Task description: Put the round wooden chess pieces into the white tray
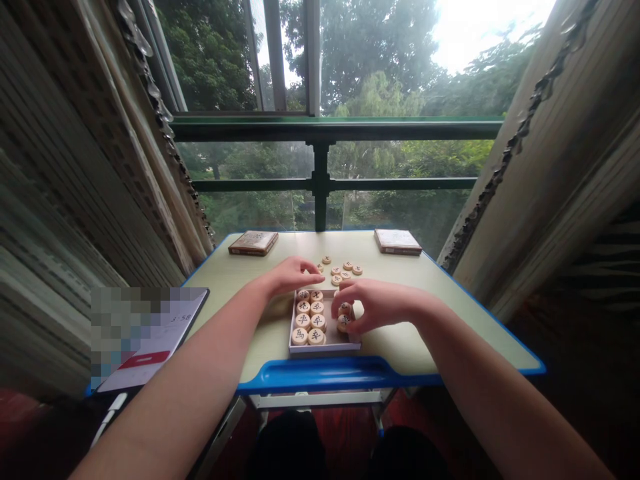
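Note:
A shallow white box [325,348] stands near the table's front edge, with two columns of round wooden Chinese chess pieces [317,321] on its left side. My right hand [373,303] curls over the box's right side. Its thumb and fingers close round a Chinese chess piece [343,321]; another piece shows just behind it, partly covered by the fingers. My left hand [297,273] is beyond the box's back left corner, thumb and fingers apart. Its fingertips are close to a loose piece [320,268], and whether they touch it is unclear. Several more loose pieces [347,274] lie behind the box.
Two flat boxes lie at the back of the table, a left one [253,243] and a right one [398,241]. A tablet [155,353] with a white cable [110,413] is at the left edge. Curtains [530,133] flank the window behind the table [425,333].

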Demonstrator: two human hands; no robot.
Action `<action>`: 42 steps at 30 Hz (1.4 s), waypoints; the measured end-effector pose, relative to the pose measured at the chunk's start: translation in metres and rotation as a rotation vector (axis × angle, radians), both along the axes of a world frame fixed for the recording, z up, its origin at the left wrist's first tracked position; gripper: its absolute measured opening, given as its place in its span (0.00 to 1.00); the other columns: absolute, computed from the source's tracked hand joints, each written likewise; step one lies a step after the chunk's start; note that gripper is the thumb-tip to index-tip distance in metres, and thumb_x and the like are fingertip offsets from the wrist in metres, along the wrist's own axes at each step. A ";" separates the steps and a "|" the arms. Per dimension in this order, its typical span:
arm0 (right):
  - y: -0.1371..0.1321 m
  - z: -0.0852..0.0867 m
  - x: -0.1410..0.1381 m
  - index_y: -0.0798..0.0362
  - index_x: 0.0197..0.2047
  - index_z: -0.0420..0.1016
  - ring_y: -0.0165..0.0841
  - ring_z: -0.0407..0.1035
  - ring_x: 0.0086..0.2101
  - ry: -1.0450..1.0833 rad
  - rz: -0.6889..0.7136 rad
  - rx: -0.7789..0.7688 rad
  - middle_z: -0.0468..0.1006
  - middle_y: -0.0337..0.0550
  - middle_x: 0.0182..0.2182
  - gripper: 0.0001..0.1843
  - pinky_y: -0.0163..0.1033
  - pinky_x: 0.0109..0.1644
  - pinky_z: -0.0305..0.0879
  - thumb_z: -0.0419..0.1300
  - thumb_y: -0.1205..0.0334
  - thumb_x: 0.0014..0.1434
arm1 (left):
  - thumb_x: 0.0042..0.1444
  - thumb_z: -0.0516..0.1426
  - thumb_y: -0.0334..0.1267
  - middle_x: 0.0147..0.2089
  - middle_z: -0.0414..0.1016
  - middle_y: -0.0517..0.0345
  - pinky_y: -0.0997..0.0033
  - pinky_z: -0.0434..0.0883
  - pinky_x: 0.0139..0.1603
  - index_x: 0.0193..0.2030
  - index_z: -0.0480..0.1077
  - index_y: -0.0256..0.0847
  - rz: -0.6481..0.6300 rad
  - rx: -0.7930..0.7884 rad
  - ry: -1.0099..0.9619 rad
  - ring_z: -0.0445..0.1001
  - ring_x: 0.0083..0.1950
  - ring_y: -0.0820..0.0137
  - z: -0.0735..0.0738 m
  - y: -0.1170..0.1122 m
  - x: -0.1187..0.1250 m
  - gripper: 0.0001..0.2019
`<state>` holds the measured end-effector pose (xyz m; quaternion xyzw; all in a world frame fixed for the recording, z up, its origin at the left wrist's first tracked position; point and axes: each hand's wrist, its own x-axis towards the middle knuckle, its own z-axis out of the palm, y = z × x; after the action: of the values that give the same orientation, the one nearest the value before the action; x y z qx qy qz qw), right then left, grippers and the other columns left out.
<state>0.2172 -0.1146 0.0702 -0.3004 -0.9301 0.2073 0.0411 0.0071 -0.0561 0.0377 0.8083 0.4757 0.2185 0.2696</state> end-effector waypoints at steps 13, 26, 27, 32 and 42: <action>0.015 0.001 0.003 0.55 0.33 0.75 0.28 0.61 0.28 0.089 -0.153 0.019 0.70 0.39 0.27 0.08 0.32 0.31 0.56 0.58 0.62 0.49 | 0.40 0.60 0.48 0.35 0.75 0.51 0.70 0.64 0.36 0.27 0.76 0.34 -0.061 -0.076 -0.049 0.69 0.35 0.66 -0.007 0.004 -0.003 0.16; 0.037 -0.007 0.021 0.53 0.38 0.73 0.27 0.60 0.26 0.033 -0.448 -0.093 0.69 0.39 0.27 0.15 0.31 0.26 0.53 0.59 0.60 0.44 | 0.39 0.57 0.36 0.42 0.72 0.51 0.70 0.66 0.38 0.42 0.73 0.37 0.262 0.044 0.037 0.70 0.36 0.67 -0.019 0.025 -0.019 0.20; 0.035 -0.004 0.022 0.54 0.36 0.73 0.27 0.60 0.25 -0.017 -0.405 -0.160 0.68 0.38 0.26 0.14 0.31 0.25 0.53 0.60 0.58 0.43 | 0.39 0.57 0.36 0.42 0.73 0.51 0.71 0.66 0.38 0.44 0.73 0.37 0.243 0.004 0.037 0.70 0.36 0.67 -0.019 0.024 -0.019 0.21; 0.026 0.003 0.024 0.57 0.30 0.70 0.23 0.55 0.19 -0.357 -0.318 -0.582 0.63 0.33 0.18 0.21 0.31 0.22 0.49 0.65 0.49 0.36 | 0.37 0.59 0.38 0.39 0.75 0.52 0.71 0.66 0.39 0.41 0.74 0.36 0.190 -0.065 0.010 0.71 0.36 0.66 -0.020 0.022 -0.021 0.20; 0.028 0.000 0.023 0.58 0.25 0.69 0.23 0.55 0.17 -0.198 -0.351 -0.523 0.63 0.33 0.15 0.19 0.31 0.20 0.50 0.63 0.49 0.41 | 0.41 0.60 0.50 0.39 0.73 0.50 0.73 0.63 0.26 0.44 0.71 0.36 0.017 -0.109 -0.335 0.68 0.32 0.71 0.005 0.003 -0.005 0.25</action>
<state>0.2401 -0.0862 0.0706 -0.4753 -0.7788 0.3986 -0.0929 0.0021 -0.0533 0.0427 0.7408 0.4420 0.3261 0.3866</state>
